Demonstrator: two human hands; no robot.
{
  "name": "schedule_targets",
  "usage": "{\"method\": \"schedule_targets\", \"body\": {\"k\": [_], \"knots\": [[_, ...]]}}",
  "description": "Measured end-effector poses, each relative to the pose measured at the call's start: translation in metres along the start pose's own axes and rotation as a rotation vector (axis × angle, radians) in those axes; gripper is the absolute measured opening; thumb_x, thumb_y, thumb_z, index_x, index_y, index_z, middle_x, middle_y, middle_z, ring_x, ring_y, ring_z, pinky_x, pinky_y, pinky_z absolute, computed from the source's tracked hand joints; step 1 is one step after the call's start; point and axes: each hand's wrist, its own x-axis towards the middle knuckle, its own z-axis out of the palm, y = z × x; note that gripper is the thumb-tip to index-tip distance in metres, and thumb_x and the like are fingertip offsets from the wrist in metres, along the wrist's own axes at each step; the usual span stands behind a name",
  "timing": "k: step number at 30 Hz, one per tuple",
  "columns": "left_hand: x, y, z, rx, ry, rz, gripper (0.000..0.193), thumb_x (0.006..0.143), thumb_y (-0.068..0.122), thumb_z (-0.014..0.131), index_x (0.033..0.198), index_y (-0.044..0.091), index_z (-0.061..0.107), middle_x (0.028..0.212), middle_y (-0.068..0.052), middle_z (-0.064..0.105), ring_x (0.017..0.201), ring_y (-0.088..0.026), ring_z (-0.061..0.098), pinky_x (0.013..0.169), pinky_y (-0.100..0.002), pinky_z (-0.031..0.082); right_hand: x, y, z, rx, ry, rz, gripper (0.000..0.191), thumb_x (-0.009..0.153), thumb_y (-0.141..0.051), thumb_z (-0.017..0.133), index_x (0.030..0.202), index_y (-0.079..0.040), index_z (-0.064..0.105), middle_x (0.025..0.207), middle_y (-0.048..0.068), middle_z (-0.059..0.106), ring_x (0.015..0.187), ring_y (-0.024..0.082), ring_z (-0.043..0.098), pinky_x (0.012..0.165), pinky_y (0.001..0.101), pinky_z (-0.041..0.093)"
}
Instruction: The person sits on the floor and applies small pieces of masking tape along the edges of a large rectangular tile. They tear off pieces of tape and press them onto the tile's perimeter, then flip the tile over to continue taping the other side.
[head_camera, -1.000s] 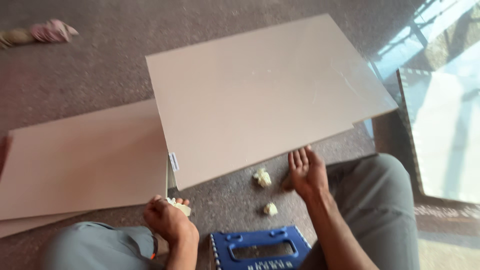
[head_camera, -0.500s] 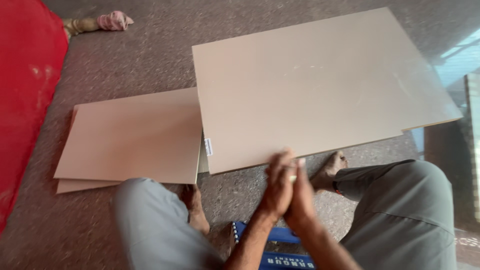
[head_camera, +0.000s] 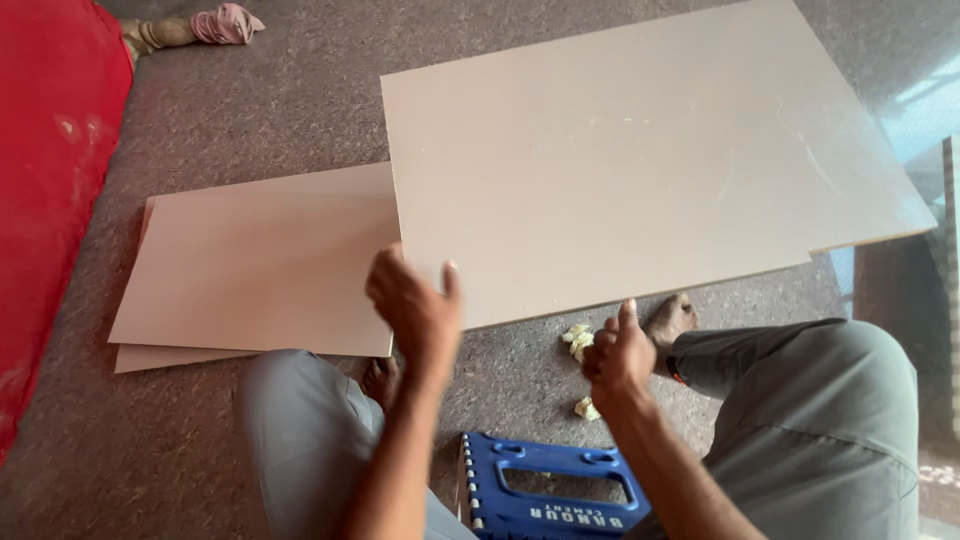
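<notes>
Beside the large beige tile (head_camera: 640, 160) lie paler beige tiles (head_camera: 260, 265), a red sheet (head_camera: 45, 180), yellowish scraps (head_camera: 578, 340), and a blue stool (head_camera: 545, 495) on speckled grey-brown floor (head_camera: 280, 100).
</notes>
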Motion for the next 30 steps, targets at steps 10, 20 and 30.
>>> {"method": "schedule_targets", "body": {"k": [10,20,30], "knots": [[-0.022,-0.034,0.012,-0.797,-0.700,-0.825,0.056,0.091,0.062,0.060,0.103,0.008,0.067,0.086,-0.008,0.069,0.076,-0.020,0.067,0.067,-0.038,0.059,-0.055,0.009,0.028,-0.519,-0.242,0.081,0.065,0.108,-0.063,0.027,0.150,-0.015,0.041,0.121,0.008,0.056,0.112,0.017,0.047,0.088,0.0450,0.036],[-0.122,0.062,-0.007,-0.849,-0.529,-1.073,0.048,0.096,0.049,0.056,0.119,0.007,0.062,0.111,-0.012,0.074,0.100,-0.023,0.074,0.085,-0.040,0.060,-0.054,0.011,-0.015,-0.283,-0.165,-0.012,0.048,0.099,0.000,0.041,0.147,0.007,0.047,0.139,0.029,0.059,0.117,0.038,0.061,0.107,0.0540,0.048],[-0.123,0.099,-0.022,-0.917,-0.601,-1.349,0.061,0.095,0.052,0.052,0.140,0.011,0.046,0.139,-0.011,0.059,0.127,-0.023,0.060,0.108,-0.044,0.050,-0.066,-0.017,-0.033,0.048,-0.269,0.026,0.061,0.100,-0.030,0.051,0.149,0.006,0.047,0.141,0.022,0.061,0.124,0.030,0.059,0.104,0.0459,0.045]]}}
